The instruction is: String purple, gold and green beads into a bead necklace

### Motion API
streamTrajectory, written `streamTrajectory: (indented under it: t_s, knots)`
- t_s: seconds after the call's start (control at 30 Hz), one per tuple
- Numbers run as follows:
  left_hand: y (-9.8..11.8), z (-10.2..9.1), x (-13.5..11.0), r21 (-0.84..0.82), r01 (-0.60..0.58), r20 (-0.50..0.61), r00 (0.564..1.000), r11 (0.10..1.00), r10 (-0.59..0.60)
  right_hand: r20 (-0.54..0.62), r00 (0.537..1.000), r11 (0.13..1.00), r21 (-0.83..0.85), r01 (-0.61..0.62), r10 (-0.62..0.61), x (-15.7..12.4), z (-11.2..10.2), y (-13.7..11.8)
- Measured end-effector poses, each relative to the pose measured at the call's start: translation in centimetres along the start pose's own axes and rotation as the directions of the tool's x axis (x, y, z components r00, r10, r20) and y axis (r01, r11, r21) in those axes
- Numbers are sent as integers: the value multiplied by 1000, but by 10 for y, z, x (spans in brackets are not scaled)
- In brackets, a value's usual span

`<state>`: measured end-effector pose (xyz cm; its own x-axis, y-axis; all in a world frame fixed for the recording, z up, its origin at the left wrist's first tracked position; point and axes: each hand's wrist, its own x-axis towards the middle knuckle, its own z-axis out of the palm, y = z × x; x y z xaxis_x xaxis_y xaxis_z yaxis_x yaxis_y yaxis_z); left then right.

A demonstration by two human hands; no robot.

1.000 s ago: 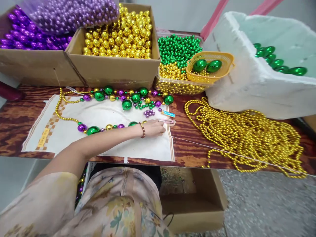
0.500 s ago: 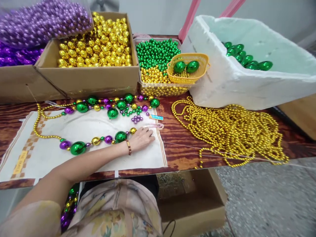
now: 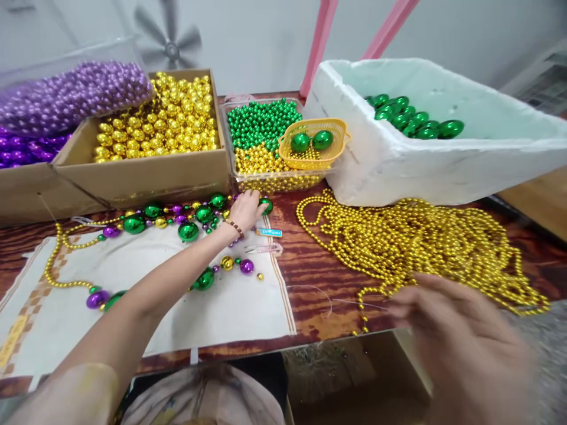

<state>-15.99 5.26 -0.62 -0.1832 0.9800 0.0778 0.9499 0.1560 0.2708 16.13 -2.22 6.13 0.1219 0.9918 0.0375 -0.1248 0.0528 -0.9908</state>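
Note:
My left hand [image 3: 248, 211] reaches to the far side of the white cloth [image 3: 146, 265], its fingers bent round a shiny green bead [image 3: 266, 205]. Beneath and beside it lies the far row of green, purple and gold beads [image 3: 134, 224]. The nearer row ends in a purple bead [image 3: 247, 267] and a small gold bead [image 3: 260, 276]; my left forearm covers part of that row. Blurred at the lower right, my right hand [image 3: 460, 336] has its fingertips together on a thin clear thread [image 3: 361, 303], which runs left toward the cloth.
A heap of gold bead chains [image 3: 425, 248] lies right of the cloth. Behind stand a cardboard box of gold beads [image 3: 150, 171], a clear tub [image 3: 274, 176], a yellow basket [image 3: 312, 162] and a white foam box [image 3: 398, 171]. A pink clip [image 3: 263, 248] rests on the cloth.
My left hand has moved from the near row's end to the far row. My right hand has come into view at the lower right. The camera view has tilted up.

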Motion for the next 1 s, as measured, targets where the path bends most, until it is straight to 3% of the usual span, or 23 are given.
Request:
streamTrajectory:
  t_s: [0.13, 0.23, 0.3, 0.37, 0.43, 0.5, 0.6, 0.73, 0.83, 0.9, 0.93, 0.97, 1.0]
  knots:
    - [26, -9, 21, 10, -132, -139, 981, 991, 132, 270, 958, 995, -52, -89, 100, -10, 30, 37]
    - [35, -34, 30, 20, -248, -177, 953, 969, 248, 329, 933, 989, -48, -140, 148, -22, 34, 59]
    - [24, -51, 29, 41, -264, -118, 957, 964, 267, 345, 923, 986, -64, -156, 168, -28, 31, 72]
    - [-1, -65, 15, 123, -190, -49, 979, 974, 197, 376, 908, 982, -97, -161, 186, -32, 26, 84]
    - [-33, -75, -12, 248, -25, -28, 999, 968, 33, 424, 883, 978, -132, -162, 203, -35, 25, 96]
    - [-65, -79, -44, 354, 136, -24, 990, 925, -137, 459, 869, 981, -137, -139, 188, -38, 28, 106]
    - [-97, -73, -85, 422, 257, -27, 962, 869, -271, 499, 859, 990, -125, -62, 117, -40, 42, 112]
    - [-111, -53, -108, 422, 287, 50, 940, 860, -338, 563, 825, 987, -155, 43, 52, -42, 58, 110]
    - [-114, -47, -112, 251, 288, 65, 948, 924, -313, 556, 830, 981, -180, 69, 44, -44, 60, 110]
    - [-112, -51, -115, -53, 265, -13, 964, 963, -266, 510, 857, 979, -199, 40, 69, -47, 56, 111]
    - [-108, -55, -118, -271, 236, -53, 964, 933, -259, 480, 873, 979, -204, 18, 84, -49, 55, 111]
    - [-102, -58, -121, -503, 200, -61, 962, 841, -265, 450, 887, 979, -206, -5, 99, -50, 55, 111]
    - [-93, -61, -124, -712, 174, -25, 962, 680, -272, 427, 898, 979, -204, -25, 111, -52, 55, 110]
